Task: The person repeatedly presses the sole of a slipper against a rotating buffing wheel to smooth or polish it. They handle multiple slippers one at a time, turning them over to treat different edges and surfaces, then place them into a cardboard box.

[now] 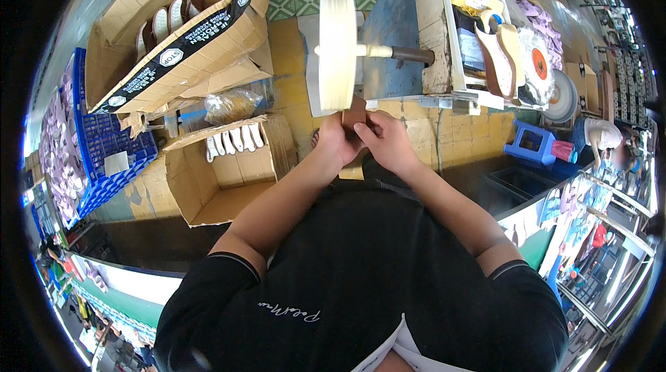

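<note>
Both my hands are closed on a brown shoe sole [355, 113], of which only part shows between the fingers. My left hand [333, 139] grips its left side, and my right hand [390, 140] holds the right side with the thumb pressed on it. The sole's far end is at the lower edge of a cream buffing wheel [338, 53]; whether it touches cannot be made out. A pale shaft [374, 51] joins the wheel to a dark spindle [413, 55] on the right.
A cardboard box [236, 39] with brown-and-white soles stands far left. Below it, another cardboard box [215, 199] holds several white pieces. At right, a white tray [447, 39] carries tools and a brown-and-cream sole [497, 63]. A blue stool [528, 142] stands beyond.
</note>
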